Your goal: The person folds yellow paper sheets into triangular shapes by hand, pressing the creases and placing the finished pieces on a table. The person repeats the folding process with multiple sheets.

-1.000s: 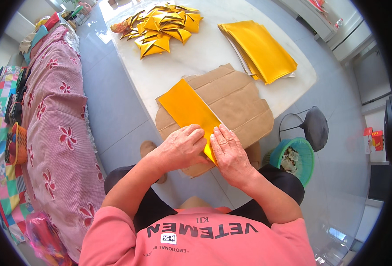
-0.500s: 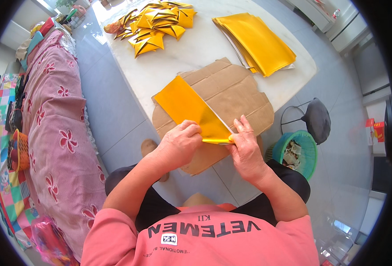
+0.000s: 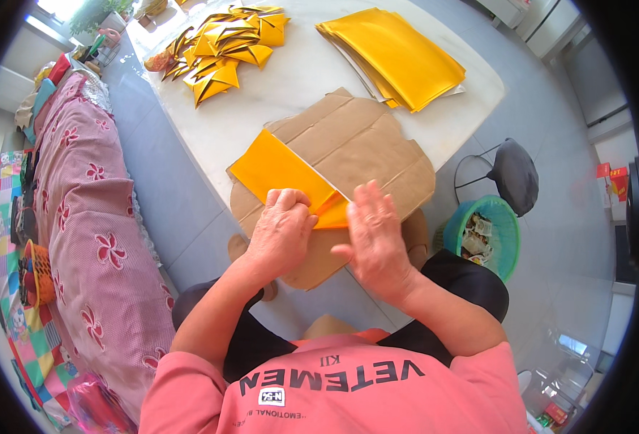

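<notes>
A gold foil paper sheet (image 3: 283,170) lies slantwise on a piece of brown cardboard (image 3: 363,137), and a fold shows at its near right end. Curled over the near left edge of this sheet, my left hand (image 3: 282,231) grips it with bent fingers. My right hand (image 3: 377,239) lies flat on the folded right end, fingers stretched out and thumb apart. It covers that corner of the paper.
Folded gold paper pieces (image 3: 222,47) are heaped at the far left of the white table (image 3: 298,72). A stack of gold sheets (image 3: 399,54) lies far right. A green waste basket (image 3: 507,239) and a dark stool (image 3: 515,177) stand right; a pink-covered bed (image 3: 81,217) is left.
My right hand has gone from pinching the paper's near right corner to lying flat over it. That corner is now folded inward. The whole view has shifted slightly.
</notes>
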{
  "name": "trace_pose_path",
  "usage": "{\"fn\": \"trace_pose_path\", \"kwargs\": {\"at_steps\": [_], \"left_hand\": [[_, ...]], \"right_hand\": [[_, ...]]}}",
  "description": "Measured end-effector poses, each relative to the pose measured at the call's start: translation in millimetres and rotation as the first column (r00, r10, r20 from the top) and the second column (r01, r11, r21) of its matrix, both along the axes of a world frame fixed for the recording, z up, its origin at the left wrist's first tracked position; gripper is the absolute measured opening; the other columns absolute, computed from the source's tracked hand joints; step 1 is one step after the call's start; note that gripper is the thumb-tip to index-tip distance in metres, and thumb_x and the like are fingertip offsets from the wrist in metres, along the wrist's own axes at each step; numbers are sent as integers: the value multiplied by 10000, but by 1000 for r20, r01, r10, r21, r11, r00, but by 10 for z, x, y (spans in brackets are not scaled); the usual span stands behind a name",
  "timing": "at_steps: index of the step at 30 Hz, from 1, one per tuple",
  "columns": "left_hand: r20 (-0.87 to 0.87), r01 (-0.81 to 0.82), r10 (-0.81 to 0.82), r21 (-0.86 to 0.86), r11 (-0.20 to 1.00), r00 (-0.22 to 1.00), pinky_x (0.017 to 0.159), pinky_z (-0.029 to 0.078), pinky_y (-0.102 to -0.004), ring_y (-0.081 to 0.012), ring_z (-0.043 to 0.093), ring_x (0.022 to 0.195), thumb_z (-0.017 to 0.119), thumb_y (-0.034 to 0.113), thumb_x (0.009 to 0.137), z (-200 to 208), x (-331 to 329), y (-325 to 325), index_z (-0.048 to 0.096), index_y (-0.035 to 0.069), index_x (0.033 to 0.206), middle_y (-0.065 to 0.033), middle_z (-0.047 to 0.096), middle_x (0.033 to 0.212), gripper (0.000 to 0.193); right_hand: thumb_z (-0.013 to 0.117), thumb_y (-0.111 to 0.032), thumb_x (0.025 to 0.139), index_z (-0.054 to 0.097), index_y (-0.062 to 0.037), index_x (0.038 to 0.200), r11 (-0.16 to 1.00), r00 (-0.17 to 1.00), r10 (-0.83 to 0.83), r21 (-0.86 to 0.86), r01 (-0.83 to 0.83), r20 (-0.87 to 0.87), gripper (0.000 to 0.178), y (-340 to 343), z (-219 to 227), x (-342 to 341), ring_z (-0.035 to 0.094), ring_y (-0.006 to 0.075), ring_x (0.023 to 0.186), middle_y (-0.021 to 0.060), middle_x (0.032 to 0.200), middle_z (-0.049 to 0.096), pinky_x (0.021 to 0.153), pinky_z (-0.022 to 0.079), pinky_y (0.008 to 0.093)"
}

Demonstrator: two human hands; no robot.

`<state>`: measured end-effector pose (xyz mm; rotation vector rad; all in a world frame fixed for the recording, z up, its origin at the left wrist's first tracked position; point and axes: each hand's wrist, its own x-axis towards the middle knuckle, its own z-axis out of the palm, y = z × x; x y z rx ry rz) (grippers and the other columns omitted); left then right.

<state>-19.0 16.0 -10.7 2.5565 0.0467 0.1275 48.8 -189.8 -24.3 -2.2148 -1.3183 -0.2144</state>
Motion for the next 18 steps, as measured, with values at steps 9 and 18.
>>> {"fn": "trace_pose_path", "kwargs": {"at_steps": [9, 18], "left_hand": [[79, -18, 16, 19, 1000, 997, 946, 447, -419, -360, 509, 1039, 640, 69, 881, -17, 52, -35, 653, -11, 853, -150, 602, 1080, 85], [108, -20, 14, 52, 998, 994, 923, 455, -422, -357, 512, 1022, 663, 65, 877, -51, 60, -37, 643, -6, 860, -148, 599, 1057, 76]], "right_hand": [[749, -408, 822, 447, 66, 1452, 976, 983, 180, -120, -182, -28, 844, 47, -128, -271, 346, 376, 1475, 238, 1531, 420, 1213, 226, 541], [740, -447, 826, 458, 61, 1447, 977, 986, 164, -131, -166, -25, 850, 50, -150, -297, 355, 369, 1468, 221, 1511, 447, 1209, 219, 563]]}}
